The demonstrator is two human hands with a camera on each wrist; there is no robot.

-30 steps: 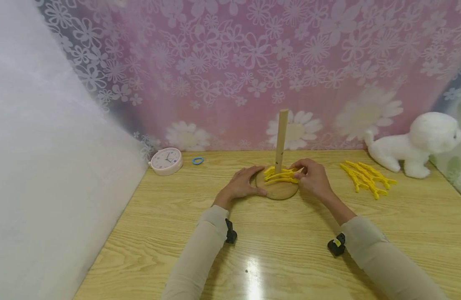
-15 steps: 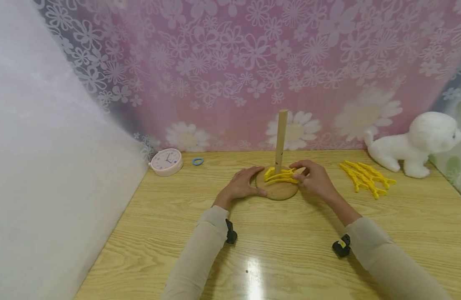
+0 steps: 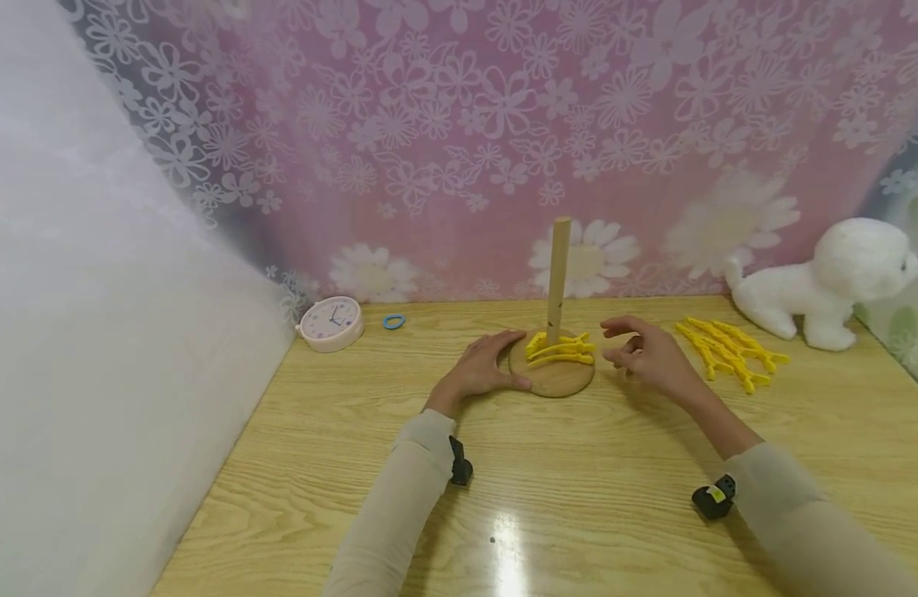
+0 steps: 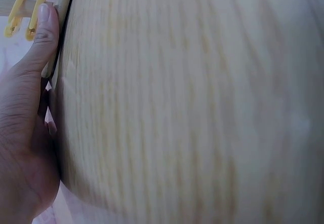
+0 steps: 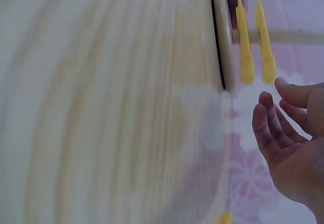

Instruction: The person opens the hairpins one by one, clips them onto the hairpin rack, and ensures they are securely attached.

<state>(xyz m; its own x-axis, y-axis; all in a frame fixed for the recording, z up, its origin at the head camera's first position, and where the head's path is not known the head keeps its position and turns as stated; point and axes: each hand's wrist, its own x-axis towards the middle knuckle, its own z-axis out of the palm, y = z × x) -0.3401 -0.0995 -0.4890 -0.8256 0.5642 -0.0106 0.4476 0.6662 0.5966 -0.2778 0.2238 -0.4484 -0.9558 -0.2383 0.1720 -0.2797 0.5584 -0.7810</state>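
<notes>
A round wooden base (image 3: pixel 557 385) with an upright wooden post (image 3: pixel 559 282) stands on the table. My left hand (image 3: pixel 477 365) holds the base by its left edge, thumb in front and fingers behind. Yellow forked plastic pieces (image 3: pixel 563 351) lie around the foot of the post. In the right wrist view two of the yellow pieces (image 5: pixel 245 57) sit one above the other along the post, with a gap between them. My right hand (image 3: pixel 650 358) is just right of them, apart from them, fingers loosely bent and holding nothing.
More yellow forked pieces (image 3: pixel 731 352) lie on the table to the right, before a white plush dog (image 3: pixel 824 286). A pink clock (image 3: pixel 331 324) and a blue ring (image 3: pixel 394 321) are at the back left. A floral curtain (image 3: pixel 459 166) hangs behind the table (image 3: pixel 578 497).
My right hand has let go of the upper yellow piece's right end and drawn away to the right. The left hand and the base have stayed in place.
</notes>
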